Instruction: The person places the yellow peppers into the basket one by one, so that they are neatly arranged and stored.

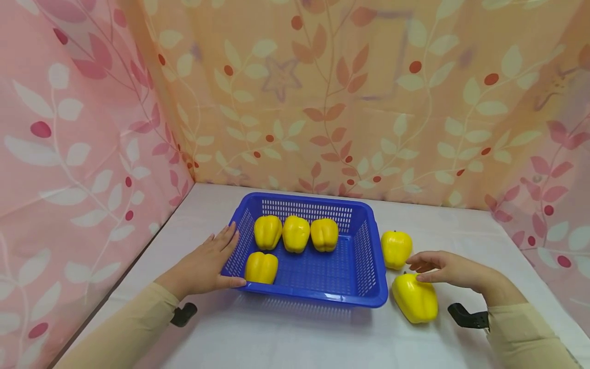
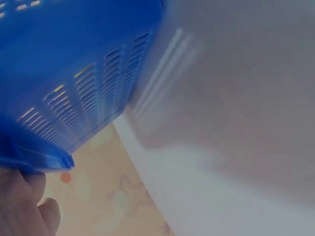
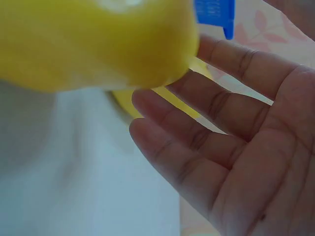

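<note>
A blue plastic basket [image 1: 318, 293] with slotted walls holds several yellow bell peppers: three in a row at its back, including a middle pepper [image 1: 296, 234], and one pepper [image 1: 261, 267] at the front left. My left hand [image 1: 209, 264] rests on the basket's left side, fingers extended along the rim and thumb on the front edge. Right of the basket, two more peppers lie on the table, a rear pepper [image 1: 396, 249] and a nearer pepper [image 1: 415, 298]. Over the nearer one hovers my right hand [image 1: 454, 269], fingers loosely bent and spread, not closed round it; whether fingertips touch it is unclear.
White cloth covers the table [image 1: 286, 338]. A floral curtain [image 1: 350, 102] hangs behind it, and pink floral curtains [image 1: 69, 154] border the sides. A black wrist mount [image 1: 467, 316] sticks out under the right wrist, another mount [image 1: 184, 314] under the left.
</note>
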Action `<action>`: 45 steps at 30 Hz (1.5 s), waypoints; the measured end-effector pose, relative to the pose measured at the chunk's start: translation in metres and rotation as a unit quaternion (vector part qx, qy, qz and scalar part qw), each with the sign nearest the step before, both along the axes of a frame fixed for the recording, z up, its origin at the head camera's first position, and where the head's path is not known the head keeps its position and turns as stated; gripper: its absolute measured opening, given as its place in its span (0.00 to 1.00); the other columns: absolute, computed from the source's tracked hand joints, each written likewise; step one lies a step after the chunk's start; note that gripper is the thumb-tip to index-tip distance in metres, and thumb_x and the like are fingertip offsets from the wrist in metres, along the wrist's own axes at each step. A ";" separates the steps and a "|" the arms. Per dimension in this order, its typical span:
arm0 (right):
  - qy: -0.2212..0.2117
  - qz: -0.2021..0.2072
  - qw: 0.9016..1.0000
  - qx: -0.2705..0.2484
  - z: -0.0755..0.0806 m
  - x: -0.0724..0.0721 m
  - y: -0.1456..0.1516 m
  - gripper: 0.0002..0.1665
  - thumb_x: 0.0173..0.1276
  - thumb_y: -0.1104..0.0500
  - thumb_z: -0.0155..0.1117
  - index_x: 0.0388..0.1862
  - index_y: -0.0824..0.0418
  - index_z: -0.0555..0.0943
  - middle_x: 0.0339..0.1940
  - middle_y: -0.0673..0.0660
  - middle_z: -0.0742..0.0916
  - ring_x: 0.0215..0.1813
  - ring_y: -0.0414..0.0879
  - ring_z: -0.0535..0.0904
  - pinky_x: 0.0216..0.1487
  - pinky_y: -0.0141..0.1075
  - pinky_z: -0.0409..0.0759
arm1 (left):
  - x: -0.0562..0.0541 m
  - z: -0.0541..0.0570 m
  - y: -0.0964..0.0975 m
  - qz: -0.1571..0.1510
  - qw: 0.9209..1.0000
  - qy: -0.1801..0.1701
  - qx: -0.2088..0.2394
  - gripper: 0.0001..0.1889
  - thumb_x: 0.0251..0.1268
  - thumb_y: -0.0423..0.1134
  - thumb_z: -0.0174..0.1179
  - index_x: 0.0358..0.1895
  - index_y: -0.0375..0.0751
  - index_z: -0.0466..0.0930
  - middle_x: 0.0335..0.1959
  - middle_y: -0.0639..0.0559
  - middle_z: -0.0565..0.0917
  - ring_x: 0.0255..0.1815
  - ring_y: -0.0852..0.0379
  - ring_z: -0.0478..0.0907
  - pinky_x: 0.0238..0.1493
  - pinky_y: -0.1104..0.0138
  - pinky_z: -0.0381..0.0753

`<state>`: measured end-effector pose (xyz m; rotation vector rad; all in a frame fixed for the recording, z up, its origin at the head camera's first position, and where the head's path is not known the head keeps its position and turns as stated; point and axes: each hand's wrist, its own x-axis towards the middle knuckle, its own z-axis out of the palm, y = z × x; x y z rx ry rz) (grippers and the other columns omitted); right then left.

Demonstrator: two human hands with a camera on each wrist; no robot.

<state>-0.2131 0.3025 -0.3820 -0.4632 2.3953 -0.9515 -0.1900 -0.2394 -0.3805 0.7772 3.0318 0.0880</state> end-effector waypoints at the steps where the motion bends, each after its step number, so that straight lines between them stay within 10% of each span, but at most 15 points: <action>1: -0.004 -0.003 1.000 0.000 -0.002 0.000 0.001 0.29 0.61 0.52 0.62 0.59 0.63 0.72 0.53 0.62 0.79 0.54 0.59 0.73 0.51 0.57 0.73 | 0.000 0.001 0.000 -0.001 1.000 0.001 0.001 0.59 0.44 0.80 0.40 0.70 0.34 0.47 0.73 0.41 0.41 0.73 0.44 0.41 0.68 0.48 0.47; 45: -0.082 0.017 0.996 -0.043 -0.028 0.019 0.003 0.37 0.55 0.52 0.66 0.62 0.61 0.66 0.54 0.58 0.76 0.52 0.53 0.70 0.53 0.60 0.68 | -0.001 -0.001 0.000 -0.002 1.000 0.004 0.000 0.59 0.44 0.80 0.40 0.70 0.34 0.48 0.73 0.40 0.42 0.73 0.44 0.40 0.68 0.47 0.47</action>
